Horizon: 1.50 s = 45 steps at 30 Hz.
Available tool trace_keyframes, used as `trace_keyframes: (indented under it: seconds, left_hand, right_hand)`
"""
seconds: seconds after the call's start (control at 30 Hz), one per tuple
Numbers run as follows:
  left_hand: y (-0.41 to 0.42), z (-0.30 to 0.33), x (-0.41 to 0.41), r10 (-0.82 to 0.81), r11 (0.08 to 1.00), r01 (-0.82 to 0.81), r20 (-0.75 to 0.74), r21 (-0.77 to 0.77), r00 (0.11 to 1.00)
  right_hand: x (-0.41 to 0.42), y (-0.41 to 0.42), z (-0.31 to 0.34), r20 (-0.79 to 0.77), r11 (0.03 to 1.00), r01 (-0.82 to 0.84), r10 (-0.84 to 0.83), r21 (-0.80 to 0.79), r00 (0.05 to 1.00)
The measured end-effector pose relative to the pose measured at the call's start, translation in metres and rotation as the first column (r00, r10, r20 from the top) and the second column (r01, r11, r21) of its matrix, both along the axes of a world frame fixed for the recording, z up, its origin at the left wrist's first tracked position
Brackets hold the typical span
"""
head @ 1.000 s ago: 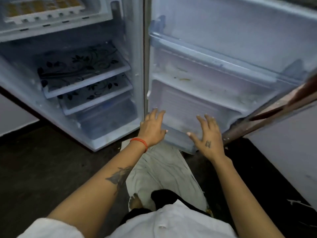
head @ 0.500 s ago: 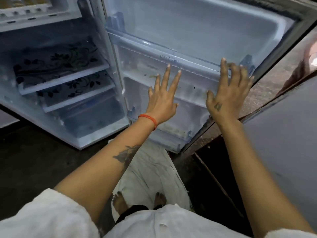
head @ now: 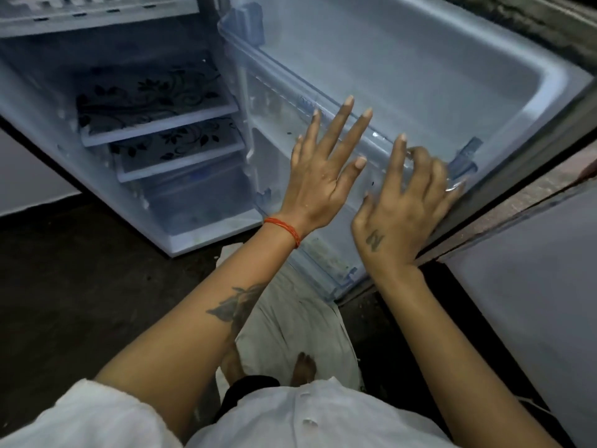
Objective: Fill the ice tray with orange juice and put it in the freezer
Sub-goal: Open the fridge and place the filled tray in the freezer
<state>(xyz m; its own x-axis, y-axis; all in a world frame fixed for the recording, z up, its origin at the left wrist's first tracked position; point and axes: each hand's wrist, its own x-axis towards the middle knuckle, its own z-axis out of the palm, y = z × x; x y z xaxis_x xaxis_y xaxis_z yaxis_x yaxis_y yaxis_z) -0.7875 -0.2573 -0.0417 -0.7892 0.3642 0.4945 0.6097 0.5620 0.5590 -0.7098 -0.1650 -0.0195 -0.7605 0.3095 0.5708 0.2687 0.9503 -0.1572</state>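
While our left hand hovers wide before the open white fridge door, our right hand curls over its clear plastic shelf rail. The white ice tray sits far left in the freezer compartment.

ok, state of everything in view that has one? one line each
fridge door: open, swung wide
door rail: in place on the door
left hand: open, fingers spread in front of the rail, holds nothing
right hand: fingers curled on the rail near the door's outer edge, blurred
fridge shelves: seated, floral mats on top
crisper drawer: pushed in
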Motion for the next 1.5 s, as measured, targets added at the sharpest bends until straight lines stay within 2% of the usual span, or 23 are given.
trace_keyframes:
  seconds: [0.27, 0.37, 0.47, 0.57, 0.67, 0.73, 0.8, 0.87, 0.9, 0.97, 1.0, 1.03, 1.1, 1.17, 1.27, 1.33, 1.37, 1.43, 1.5]
  left_hand:
    - [-0.081, 0.002, 0.02, -0.033, 0.978, 0.036, -0.022, 0.204, 0.999]
    - [-0.121, 0.005, 0.022, -0.082, 0.968, 0.063, 0.069, 0.242, 0.994]
    - [-0.162, 0.015, 0.026, -0.173, 0.958, 0.108, 0.233, 0.267, 0.957]
    - [-0.208, 0.018, 0.039, -0.171, 0.967, 0.094, 0.328, 0.237, 0.929]
    - [-0.25, 0.006, 0.064, -0.139, 0.982, 0.069, 0.428, 0.176, 0.893]
    - [-0.274, -0.007, 0.082, -0.168, 0.981, 0.095, 0.513, 0.167, 0.842]
    - [-0.294, -0.017, 0.098, -0.183, 0.983, 0.129, 0.571, 0.134, 0.801]
    - [-0.311, -0.028, 0.109, -0.187, 0.982, 0.16, 0.619, 0.099, 0.763]
    - [-0.318, -0.034, 0.114, -0.182, 0.982, 0.168, 0.642, 0.084, 0.744]
    - [-0.332, -0.045, 0.12, -0.151, 0.986, 0.159, 0.663, 0.049, 0.733]
    - [-0.338, -0.049, 0.122, -0.132, 0.989, 0.14, 0.664, 0.042, 0.736]
    - [-0.344, -0.053, 0.123, -0.119, 0.992, 0.116, 0.666, 0.049, 0.736]
    - [-0.353, -0.057, 0.123, -0.108, 0.994, 0.077, 0.664, 0.075, 0.74]
    - [-0.36, -0.06, 0.121, -0.11, 0.993, 0.06, 0.646, 0.099, 0.755]
    - [-0.374, -0.062, 0.112, -0.055, 0.991, -0.037, 0.632, 0.132, 0.773]
    - [-0.387, -0.065, 0.104, 0.032, 0.985, -0.126, 0.605, 0.114, 0.795]
    - [-0.395, -0.068, 0.099, 0.074, 0.98, -0.168, 0.599, 0.102, 0.797]
    - [-0.409, -0.073, 0.088, 0.167, 0.963, -0.259, 0.603, 0.069, 0.78]
    - [-0.421, -0.077, 0.075, 0.298, 0.931, -0.366, 0.589, -0.003, 0.751]
  right_hand:
    - [0.044, -0.105, -0.004, 0.116, 0.987, -0.156, 0.158, -0.025, 0.981]
    - [0.057, -0.141, -0.009, 0.121, 0.964, -0.265, 0.266, -0.03, 0.956]
    - [0.065, -0.179, -0.015, 0.06, 0.931, -0.36, 0.363, -0.057, 0.93]
    - [0.081, -0.214, -0.031, -0.111, 0.808, -0.548, 0.538, -0.217, 0.836]
    - [0.106, -0.237, -0.06, -0.167, 0.658, -0.639, 0.633, -0.399, 0.756]
    - [0.123, -0.241, -0.081, -0.147, 0.627, -0.536, 0.562, -0.566, 0.814]
    - [0.134, -0.239, -0.1, -0.031, 0.555, -0.242, 0.362, -0.796, 0.932]
    - [0.136, -0.231, -0.113, 0.204, 0.274, 0.162, 0.134, -0.948, 0.97]
    - [0.135, -0.226, -0.117, 0.305, 0.193, 0.291, 0.045, -0.937, 0.951]
    - [0.128, -0.223, -0.118, 0.361, 0.274, 0.363, -0.059, -0.891, 0.931]
    - [0.122, -0.225, -0.114, 0.289, 0.322, 0.29, -0.051, -0.901, 0.956]
    - [0.113, -0.23, -0.109, 0.196, 0.353, 0.182, 0.006, -0.918, 0.98]
    - [0.093, -0.248, -0.104, 0.067, 0.351, 0.003, 0.171, -0.936, 0.983]
    - [0.077, -0.27, -0.106, 0.049, 0.362, -0.053, 0.269, -0.931, 0.962]
    - [0.066, -0.299, -0.113, 0.042, 0.442, -0.108, 0.315, -0.891, 0.948]
    - [0.057, -0.313, -0.115, -0.004, 0.457, -0.191, 0.38, -0.869, 0.925]
    - [0.049, -0.319, -0.115, -0.033, 0.434, -0.234, 0.422, -0.87, 0.906]
    - [0.028, -0.331, -0.112, -0.067, 0.402, -0.308, 0.511, -0.862, 0.857]
    - [0.004, -0.345, -0.11, -0.046, 0.433, -0.367, 0.594, -0.823, 0.803]
